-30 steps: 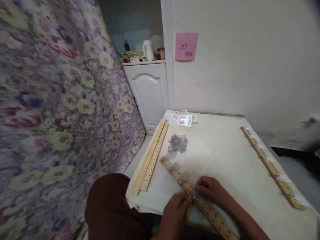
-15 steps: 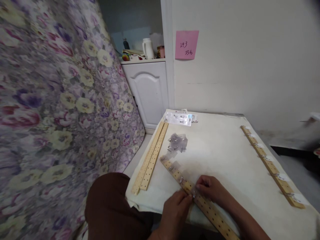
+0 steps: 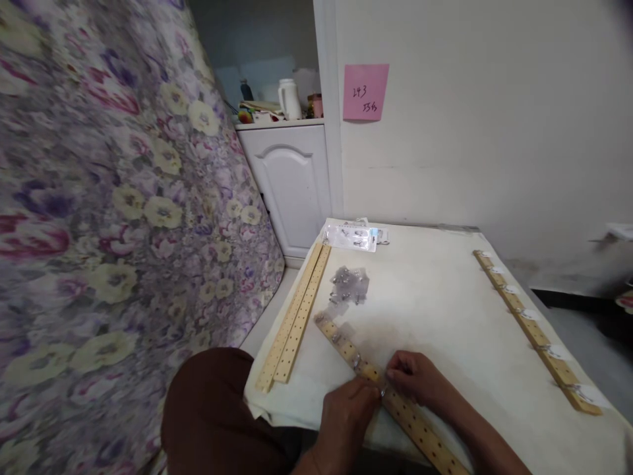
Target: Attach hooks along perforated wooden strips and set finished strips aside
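A perforated wooden strip (image 3: 415,422) lies slantwise at the table's near edge, with small shiny metal fittings (image 3: 357,360) and clear film pieces along its far half. My left hand (image 3: 349,415) is closed at the strip's left side, its fingertips pinching around a small metal fitting (image 3: 382,392). Across the strip, my right hand (image 3: 413,377) has its fingers curled and thumb and forefinger together near the same fitting. What the right fingertips hold, if anything, is hidden.
Two more perforated wooden strips (image 3: 297,330) lie along the left edge. A pile of metal fittings in clear film (image 3: 349,285) sits beside them, with a clear blister pack (image 3: 349,237) behind. On the right, another strip (image 3: 537,336) carries fittings with white round pieces.
The view has shifted slightly. Both hands stay at the same place on the strip, with only small finger movement.
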Motion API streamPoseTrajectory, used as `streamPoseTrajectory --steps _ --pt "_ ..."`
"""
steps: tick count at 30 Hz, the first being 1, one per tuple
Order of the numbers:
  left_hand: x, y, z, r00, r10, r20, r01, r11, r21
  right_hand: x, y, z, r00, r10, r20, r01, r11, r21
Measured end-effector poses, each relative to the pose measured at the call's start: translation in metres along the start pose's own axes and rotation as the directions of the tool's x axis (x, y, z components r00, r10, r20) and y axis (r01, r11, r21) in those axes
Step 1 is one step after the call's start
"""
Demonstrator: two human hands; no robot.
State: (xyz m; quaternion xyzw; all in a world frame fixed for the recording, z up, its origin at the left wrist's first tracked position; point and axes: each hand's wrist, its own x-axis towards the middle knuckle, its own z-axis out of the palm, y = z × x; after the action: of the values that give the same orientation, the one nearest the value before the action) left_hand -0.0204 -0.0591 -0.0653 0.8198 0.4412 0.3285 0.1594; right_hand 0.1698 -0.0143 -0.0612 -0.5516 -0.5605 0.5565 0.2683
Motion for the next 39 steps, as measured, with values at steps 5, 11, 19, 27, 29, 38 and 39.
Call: streamPoseTrajectory --steps 5,11,19,27,29,38,39 --pt "0.0002 -0.0013 -0.0001 0.999 0.028 -0.016 -0.028 0.999 -0.016 -0.0010 -0.0017 -0.0001 1.000 0.010 0.024 -0.011 1.000 0.019" --pt "-0.0003 -0.0004 -0.0004 1.000 0.020 -0.023 -0.021 0.999 -0.035 -0.0011 -0.0030 -0.0003 0.999 0.013 0.034 -0.013 1.000 -0.007" --pt "-0.0004 -0.0007 -0.0003 0.996 0.065 -0.056 -0.067 0.997 -0.025 -0.0008 -0.0024 -0.0006 0.998 0.039 0.048 -0.039 0.999 0.006" --pt "0.0009 -0.0021 0.0019 0.992 0.095 -0.087 -0.095 0.995 0.007 0.0023 0.0037 0.0002 0.998 0.014 0.054 -0.016 0.999 0.037" --pt "0.0009 -0.0021 0.0020 0.992 0.100 -0.083 -0.099 0.995 0.009 0.0015 0.0026 -0.0002 0.999 0.015 0.047 -0.017 0.999 0.032" --pt "-0.0005 -0.0030 0.0011 0.999 0.043 0.001 -0.043 0.999 0.007 -0.0041 -0.0059 -0.0003 0.999 0.021 0.043 -0.019 0.999 -0.044" --pt "-0.0006 -0.0033 0.0011 0.999 0.048 0.005 -0.048 0.999 -0.001 -0.0042 -0.0059 0.0005 1.000 0.011 0.027 -0.009 0.998 -0.058"
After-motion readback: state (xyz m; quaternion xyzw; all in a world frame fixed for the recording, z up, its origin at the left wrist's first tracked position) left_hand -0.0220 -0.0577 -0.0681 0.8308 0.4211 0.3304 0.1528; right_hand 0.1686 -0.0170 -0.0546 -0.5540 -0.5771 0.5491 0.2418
